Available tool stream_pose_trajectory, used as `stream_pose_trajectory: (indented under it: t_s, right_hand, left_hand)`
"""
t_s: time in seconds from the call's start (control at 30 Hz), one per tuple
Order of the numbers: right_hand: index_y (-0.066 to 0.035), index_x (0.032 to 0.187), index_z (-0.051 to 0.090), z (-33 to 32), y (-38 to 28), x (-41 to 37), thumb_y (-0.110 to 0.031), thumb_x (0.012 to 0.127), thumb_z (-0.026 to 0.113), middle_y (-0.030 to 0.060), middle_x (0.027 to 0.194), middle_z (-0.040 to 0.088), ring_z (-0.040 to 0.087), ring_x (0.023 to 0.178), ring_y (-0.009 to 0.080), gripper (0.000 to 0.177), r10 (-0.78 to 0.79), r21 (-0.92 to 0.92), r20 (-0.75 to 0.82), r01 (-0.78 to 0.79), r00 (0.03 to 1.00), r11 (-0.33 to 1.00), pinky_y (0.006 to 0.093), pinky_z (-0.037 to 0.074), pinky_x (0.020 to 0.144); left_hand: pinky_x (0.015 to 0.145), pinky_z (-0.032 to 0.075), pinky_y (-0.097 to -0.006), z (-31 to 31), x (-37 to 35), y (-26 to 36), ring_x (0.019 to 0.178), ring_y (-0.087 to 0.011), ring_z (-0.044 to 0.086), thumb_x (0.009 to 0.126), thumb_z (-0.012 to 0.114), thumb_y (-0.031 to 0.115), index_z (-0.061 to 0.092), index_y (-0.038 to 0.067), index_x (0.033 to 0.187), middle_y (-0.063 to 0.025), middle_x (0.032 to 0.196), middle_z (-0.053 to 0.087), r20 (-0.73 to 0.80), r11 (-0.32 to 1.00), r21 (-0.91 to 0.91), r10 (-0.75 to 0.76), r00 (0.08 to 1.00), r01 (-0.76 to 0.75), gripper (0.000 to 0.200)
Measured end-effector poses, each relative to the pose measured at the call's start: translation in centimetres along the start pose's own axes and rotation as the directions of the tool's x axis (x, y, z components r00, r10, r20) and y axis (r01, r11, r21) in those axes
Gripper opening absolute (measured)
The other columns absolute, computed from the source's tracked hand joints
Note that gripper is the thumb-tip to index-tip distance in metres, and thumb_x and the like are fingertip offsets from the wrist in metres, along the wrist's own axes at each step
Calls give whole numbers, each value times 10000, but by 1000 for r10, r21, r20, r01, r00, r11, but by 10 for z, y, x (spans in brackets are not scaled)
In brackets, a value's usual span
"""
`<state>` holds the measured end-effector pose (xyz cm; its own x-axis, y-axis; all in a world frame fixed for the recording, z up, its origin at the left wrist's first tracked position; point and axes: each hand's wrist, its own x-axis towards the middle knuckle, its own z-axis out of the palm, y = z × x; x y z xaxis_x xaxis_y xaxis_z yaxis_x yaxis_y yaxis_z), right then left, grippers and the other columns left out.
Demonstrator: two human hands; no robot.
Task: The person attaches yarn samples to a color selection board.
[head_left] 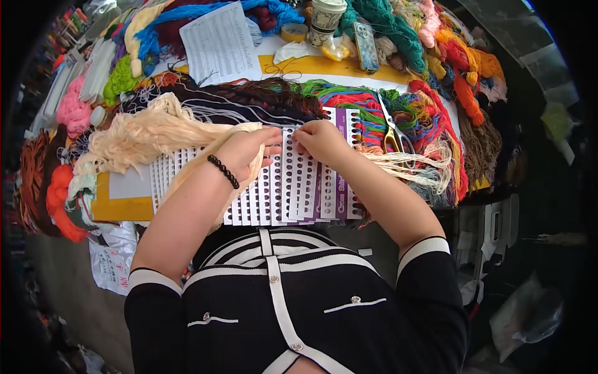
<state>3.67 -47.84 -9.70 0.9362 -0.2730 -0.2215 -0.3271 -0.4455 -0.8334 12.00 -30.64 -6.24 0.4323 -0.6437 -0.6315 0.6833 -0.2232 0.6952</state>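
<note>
A long hank of cream embroidery thread (146, 132) lies across the left half of the table and runs into my left hand (254, 148), which is closed around its end. A dark beaded bracelet sits on that wrist. My right hand (321, 143) is pinched at the upper part of a row of punched thread cards (274, 196); what its fingertips hold is hidden. The cards are white with purple print and overlap like a fan, their holes in columns. Pale thread ends (417, 165) lie to the right, beside scissors (392, 134) with gold-coloured handles.
Multicoloured thread (355, 103) and dark thread (230, 103) lie behind the cards. Farther back are a printed sheet (221, 47), a tape roll (294, 32), a patterned cup (325, 23) and a phone (366, 47). Orange skeins (467, 81) hang at the right edge.
</note>
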Motion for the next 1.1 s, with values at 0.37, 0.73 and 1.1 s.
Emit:
stream_pose_trajectory:
  t_s: [0.37,0.73,1.1]
  right_hand:
    - [-3,703,658,-9,-13,10,-221,796,526,102,630,630,613,567,165,272,249,109,166,-269,954,957,296,488,578]
    - [-19,1002,532,-11,-17,1,-280,903,527,48,691,608,550,566,97,279,199,182,213,-239,957,954,234,444,507]
    - [-29,1004,503,-8,-5,-1,-193,909,490,60,705,621,550,569,95,190,122,176,149,-148,981,973,234,439,510]
  left_hand:
    - [546,386,-197,19,30,-16,682,-91,533,830,606,71,515,31,1003,-31,825,574,-145,924,292,298,943,-247,200]
    - [603,447,-247,-17,43,-22,637,-118,533,742,597,52,517,38,983,-36,778,592,-98,391,904,585,805,-174,255]
    - [697,477,-220,18,0,7,808,-155,607,831,585,11,461,-8,1089,-110,958,590,-30,921,-199,336,941,-335,287]
